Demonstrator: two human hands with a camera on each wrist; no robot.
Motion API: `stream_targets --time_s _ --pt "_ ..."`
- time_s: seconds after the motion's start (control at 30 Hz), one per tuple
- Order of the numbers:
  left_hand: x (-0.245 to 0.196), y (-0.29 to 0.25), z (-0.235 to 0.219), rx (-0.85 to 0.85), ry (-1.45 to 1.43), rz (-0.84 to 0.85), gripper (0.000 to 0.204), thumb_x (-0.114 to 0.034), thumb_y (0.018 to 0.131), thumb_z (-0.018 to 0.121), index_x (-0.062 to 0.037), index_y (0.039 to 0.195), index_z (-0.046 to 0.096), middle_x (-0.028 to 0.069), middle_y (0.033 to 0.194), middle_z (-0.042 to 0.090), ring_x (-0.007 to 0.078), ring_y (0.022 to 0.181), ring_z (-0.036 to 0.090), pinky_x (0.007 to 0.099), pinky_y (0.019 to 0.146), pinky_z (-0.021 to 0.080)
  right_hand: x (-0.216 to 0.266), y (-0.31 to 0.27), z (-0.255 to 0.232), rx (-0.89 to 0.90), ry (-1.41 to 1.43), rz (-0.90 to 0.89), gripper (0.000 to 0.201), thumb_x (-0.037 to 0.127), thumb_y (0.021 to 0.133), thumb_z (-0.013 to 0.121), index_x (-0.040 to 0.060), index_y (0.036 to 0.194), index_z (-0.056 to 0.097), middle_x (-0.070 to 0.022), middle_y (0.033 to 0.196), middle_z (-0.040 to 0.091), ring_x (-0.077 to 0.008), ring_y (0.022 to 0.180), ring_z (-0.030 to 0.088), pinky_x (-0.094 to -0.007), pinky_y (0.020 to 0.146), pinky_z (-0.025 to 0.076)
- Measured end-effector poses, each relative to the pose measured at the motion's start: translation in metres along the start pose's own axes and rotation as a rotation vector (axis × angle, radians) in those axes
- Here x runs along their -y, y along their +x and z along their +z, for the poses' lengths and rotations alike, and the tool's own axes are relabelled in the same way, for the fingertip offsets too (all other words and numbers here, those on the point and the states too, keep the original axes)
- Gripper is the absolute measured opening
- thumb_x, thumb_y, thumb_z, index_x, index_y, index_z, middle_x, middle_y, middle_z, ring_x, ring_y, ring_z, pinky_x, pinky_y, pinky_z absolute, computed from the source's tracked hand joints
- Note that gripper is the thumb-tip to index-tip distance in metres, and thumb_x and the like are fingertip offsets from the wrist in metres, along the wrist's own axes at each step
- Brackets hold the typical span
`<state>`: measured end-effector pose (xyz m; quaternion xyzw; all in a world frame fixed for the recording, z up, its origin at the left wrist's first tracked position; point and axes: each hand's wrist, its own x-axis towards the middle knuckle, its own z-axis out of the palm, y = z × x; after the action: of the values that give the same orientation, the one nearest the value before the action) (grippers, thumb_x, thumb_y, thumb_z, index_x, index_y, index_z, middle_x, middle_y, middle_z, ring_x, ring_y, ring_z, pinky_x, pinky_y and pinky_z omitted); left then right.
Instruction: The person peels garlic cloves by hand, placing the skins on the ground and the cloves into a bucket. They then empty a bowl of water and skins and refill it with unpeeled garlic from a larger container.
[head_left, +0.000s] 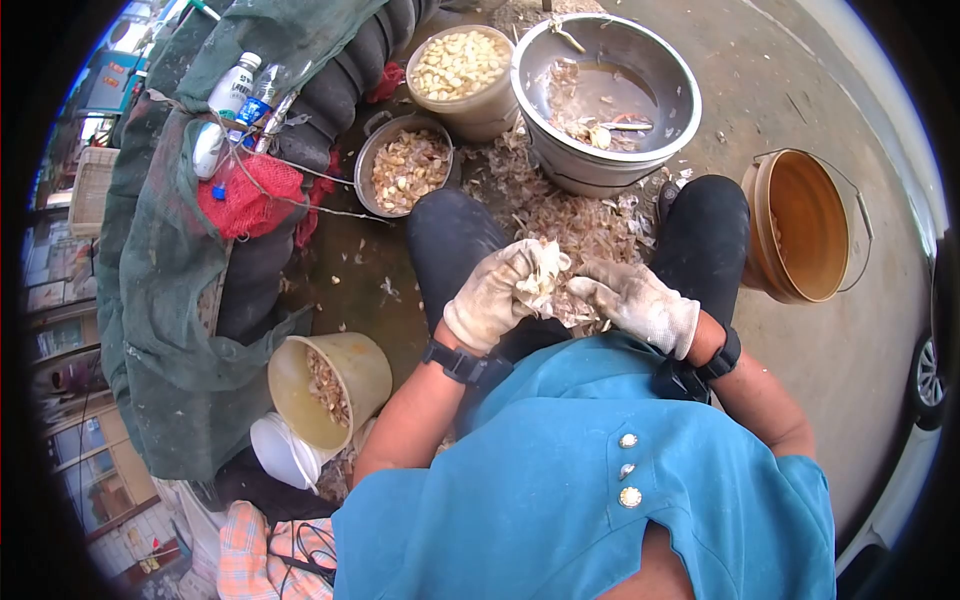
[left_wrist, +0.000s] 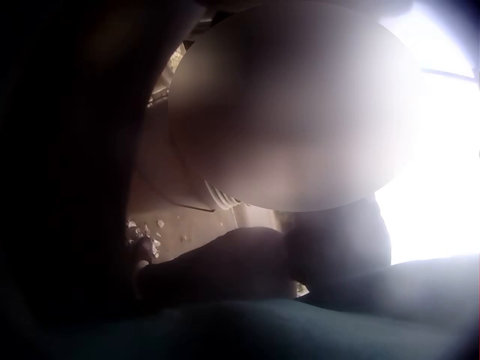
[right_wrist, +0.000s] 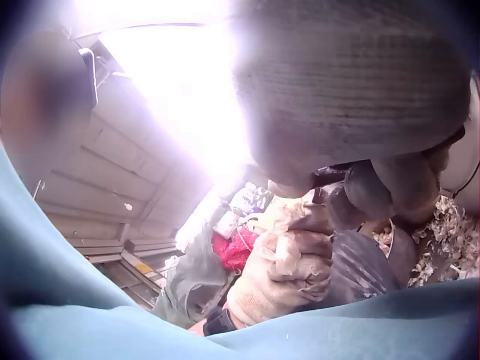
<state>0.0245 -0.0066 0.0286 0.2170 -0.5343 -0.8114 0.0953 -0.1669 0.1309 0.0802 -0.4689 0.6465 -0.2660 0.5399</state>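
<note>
My gloved left hand [head_left: 492,295] grips a garlic bulb [head_left: 545,272] with loose, pale papery skin, held between my knees. The same bulb [right_wrist: 289,251] shows in the right wrist view, at the fingers of my left hand [right_wrist: 259,289]. My gloved right hand [head_left: 640,303] is right beside it, with thumb and fingers bent toward the bulb. A dark sliver shows between the right fingers [right_wrist: 367,187]; I cannot tell what it is. Garlic skins [head_left: 580,215] lie heaped on the ground below. The left wrist view is dark and blurred.
A metal basin [head_left: 675,75] with water and skins stands ahead, beside a tub of peeled cloves [head_left: 460,65] and a pot of garlic [head_left: 408,165]. An orange bucket [head_left: 755,225] is at right, a tipped yellowish bucket [head_left: 370,370] at left. Green netting [head_left: 165,300] covers the left side.
</note>
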Motion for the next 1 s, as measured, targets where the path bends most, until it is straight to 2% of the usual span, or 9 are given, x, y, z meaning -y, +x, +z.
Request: stream_targets --time_s 0.1,0.17,0.2,0.27,0.33,0.57,0.73,0.87,1.0 --pt "0.004 0.003 -0.004 0.089 -0.379 -0.108 0.030 -0.012 0.089 0.067 -0.0037 0.117 0.060 0.0012 0.100 0.064 0.0105 0.086 0.060 0.0250 0.077 0.051 0.005 0.005 -0.009 -0.128 0.076 0.082 0.044 0.043 0.095 0.060 0.0001 0.105 0.063 -0.0146 0.088 0.061 -0.0226 0.082 0.060 -0.0360 0.076 0.047" --pt "0.007 0.006 0.000 0.037 0.574 0.390 0.032 -0.027 0.092 0.068 -0.0030 0.111 0.059 0.0008 0.094 0.060 0.0103 0.083 0.057 0.0254 0.074 0.049 -0.009 0.014 -0.007 -0.226 0.210 0.043 0.044 0.042 0.091 0.066 -0.0008 0.092 0.059 -0.0111 0.080 0.056 -0.0152 0.078 0.054 -0.0326 0.072 0.045" --pt "0.010 0.007 0.001 0.039 0.574 0.391 0.032 -0.027 0.092 0.068 -0.0030 0.111 0.059 0.0008 0.094 0.060 0.0103 0.083 0.057 0.0254 0.074 0.049 -0.013 0.021 -0.003 -0.238 0.373 0.000 0.040 0.038 0.089 0.070 0.0021 0.085 0.055 -0.0052 0.078 0.054 -0.0097 0.077 0.050 -0.0289 0.070 0.044" --pt "0.015 0.008 0.004 0.107 -0.133 0.085 0.038 -0.041 0.093 0.066 -0.0047 0.104 0.057 0.0014 0.093 0.058 0.0105 0.084 0.056 0.0248 0.073 0.048 -0.007 0.023 0.000 -0.218 0.477 0.010 0.035 0.035 0.090 0.070 0.0041 0.086 0.055 -0.0023 0.079 0.054 -0.0081 0.077 0.049 -0.0271 0.068 0.044" --pt "0.014 0.009 0.005 0.152 -0.189 0.083 0.039 -0.042 0.093 0.065 -0.0058 0.101 0.056 0.0015 0.092 0.057 0.0105 0.084 0.056 0.0239 0.072 0.047 0.008 0.018 -0.001 -0.134 0.756 0.055 0.022 0.027 0.093 0.069 0.0106 0.090 0.055 0.0049 0.079 0.054 -0.0031 0.068 0.046 -0.0202 0.057 0.039" --pt "0.008 0.005 0.015 0.070 -0.041 0.063 0.046 -0.049 0.094 0.061 -0.0045 0.101 0.055 0.0033 0.089 0.056 0.0122 0.079 0.054 0.0215 0.067 0.044 0.003 0.016 -0.005 -0.114 0.857 0.088 0.017 0.028 0.096 0.064 0.0123 0.099 0.058 0.0066 0.077 0.056 0.0006 0.056 0.041 -0.0158 0.048 0.029" --pt "0.002 0.007 0.023 0.173 0.259 0.271 0.051 -0.052 0.096 0.055 -0.0019 0.106 0.057 0.0040 0.090 0.057 0.0108 0.075 0.053 0.0222 0.065 0.043 -0.013 0.025 0.016 -0.267 0.934 -0.103 0.026 0.031 0.094 0.066 0.0071 0.096 0.057 -0.0004 0.084 0.060 -0.0057 0.076 0.055 -0.0224 0.064 0.046" --pt "-0.013 0.005 0.035 0.041 0.162 -0.083 0.056 -0.055 0.096 0.053 -0.0004 0.110 0.058 0.0028 0.084 0.058 0.0097 0.070 0.053 0.0230 0.064 0.043 -0.002 0.015 0.003 -0.307 0.277 -0.014 0.035 0.034 0.091 0.069 0.0009 0.096 0.059 -0.0082 0.092 0.064 -0.0114 0.090 0.059 -0.0297 0.079 0.049" --pt "-0.007 0.001 0.035 0.133 0.148 0.136 0.049 -0.046 0.098 0.055 0.0008 0.115 0.058 0.0025 0.081 0.058 0.0097 0.070 0.055 0.0236 0.064 0.045 0.011 0.007 0.001 -0.294 0.186 0.014 0.035 0.034 0.093 0.067 0.0008 0.099 0.060 -0.0083 0.093 0.066 -0.0118 0.090 0.060 -0.0299 0.081 0.049"
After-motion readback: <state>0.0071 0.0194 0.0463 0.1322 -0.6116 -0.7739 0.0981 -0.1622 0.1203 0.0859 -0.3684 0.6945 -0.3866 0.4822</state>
